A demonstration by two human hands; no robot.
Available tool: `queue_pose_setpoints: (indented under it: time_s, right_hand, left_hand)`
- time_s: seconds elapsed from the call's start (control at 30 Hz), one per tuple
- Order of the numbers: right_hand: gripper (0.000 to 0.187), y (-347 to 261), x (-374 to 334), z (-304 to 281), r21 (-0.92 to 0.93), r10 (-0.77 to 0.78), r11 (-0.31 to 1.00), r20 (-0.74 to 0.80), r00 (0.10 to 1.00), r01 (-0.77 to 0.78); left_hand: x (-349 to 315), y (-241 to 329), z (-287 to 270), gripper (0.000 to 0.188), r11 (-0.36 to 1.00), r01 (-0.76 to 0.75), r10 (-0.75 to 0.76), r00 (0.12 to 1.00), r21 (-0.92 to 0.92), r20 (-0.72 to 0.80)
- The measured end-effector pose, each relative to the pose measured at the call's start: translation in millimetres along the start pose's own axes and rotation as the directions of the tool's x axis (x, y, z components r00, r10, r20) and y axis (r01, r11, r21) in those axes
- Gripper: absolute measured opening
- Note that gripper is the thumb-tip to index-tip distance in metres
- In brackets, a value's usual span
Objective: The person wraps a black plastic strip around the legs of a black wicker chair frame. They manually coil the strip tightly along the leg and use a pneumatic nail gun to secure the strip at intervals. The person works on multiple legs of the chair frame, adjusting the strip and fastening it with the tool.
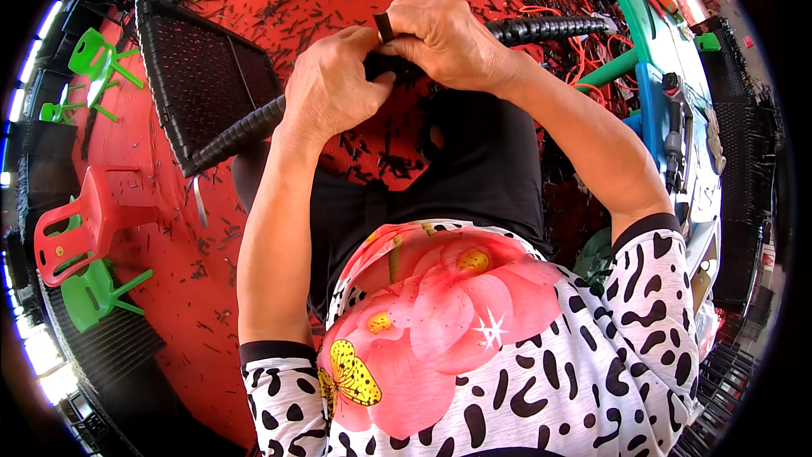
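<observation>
At the ribbed black bar (545, 30), seemingly mostly wrapped, the right hand (444, 42) pinches a flat black strip (385, 28), apparently unsecured, while the left hand (334, 85) hides its fingers' hold.

We take this place for a workshop: black scraps (393, 167) litter the red floor (190, 355), orange cords (541, 10) tangle near a counter (700, 173) carrying a tool (673, 140), and dark woven pieces (744, 161) line the right side. We also see a woven black frame (207, 76) among it all, with plastic chairs (95, 218) at left.
</observation>
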State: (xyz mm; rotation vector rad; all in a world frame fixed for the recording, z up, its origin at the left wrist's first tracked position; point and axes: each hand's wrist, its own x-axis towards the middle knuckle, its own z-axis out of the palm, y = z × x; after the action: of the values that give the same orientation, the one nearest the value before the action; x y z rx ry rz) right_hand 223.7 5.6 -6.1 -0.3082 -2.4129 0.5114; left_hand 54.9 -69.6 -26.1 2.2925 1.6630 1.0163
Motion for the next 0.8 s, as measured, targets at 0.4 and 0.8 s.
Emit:
queue_pose_setpoints:
  time_s: [0.4, 0.8]
  right_hand:
    - [0.013, -18.1, -65.0, 14.7, -0.060, -0.105, 0.993, -0.042, 0.994, 0.103]
    - [0.014, -14.9, -81.5, 19.0, -0.051, -0.122, 0.992, -0.059, 0.991, 0.119]
  left_hand:
    - [-11.8, 0.8, 11.6, 0.024, 0.950, -0.187, 0.215, 0.972, 0.250, -0.091]
    - [-20.4, 2.3, 13.4, 0.034, 0.885, -0.291, 0.340, 0.937, 0.365, -0.076]
